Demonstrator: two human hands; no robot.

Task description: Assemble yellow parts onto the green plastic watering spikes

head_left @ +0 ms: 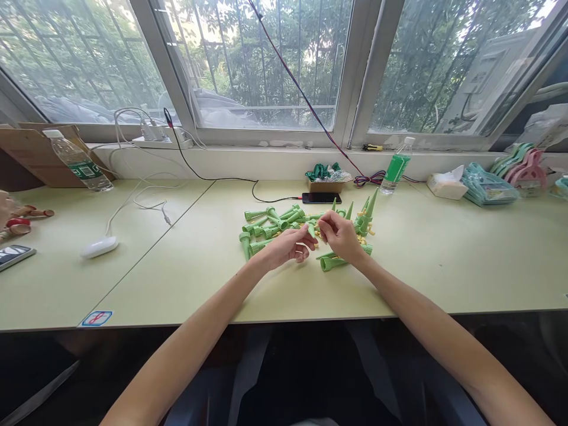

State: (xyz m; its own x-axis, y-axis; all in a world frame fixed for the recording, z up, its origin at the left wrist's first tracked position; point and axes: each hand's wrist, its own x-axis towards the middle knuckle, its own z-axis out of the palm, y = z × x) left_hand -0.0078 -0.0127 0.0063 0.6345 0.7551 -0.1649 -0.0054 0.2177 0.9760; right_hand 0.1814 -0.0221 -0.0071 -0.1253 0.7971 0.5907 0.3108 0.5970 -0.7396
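A green plastic spike (311, 230), tapered like a cone, is held between the thumb and fingers of my left hand (289, 244). Right beside it, my right hand (342, 236) has thumb and fingertips pinched together; what they hold, if anything, is too small to make out. Several hollow green spikes (277, 220) lie in a pile behind and left of my hands. More stand or lean at the right, such as a tall upright spike (370, 210). Small yellow pieces (362, 241) are scattered among them, partly hidden by my right hand. One spike (331, 262) lies in front of my right wrist.
Behind the pile are a black phone (322, 198) on a cable and a small box (326, 186). Water bottles stand right (397, 167) and left (82, 163). A tissue pack (447, 182) and hangers (528, 168) sit far right; a white mouse-shaped device (100, 247) lies left.
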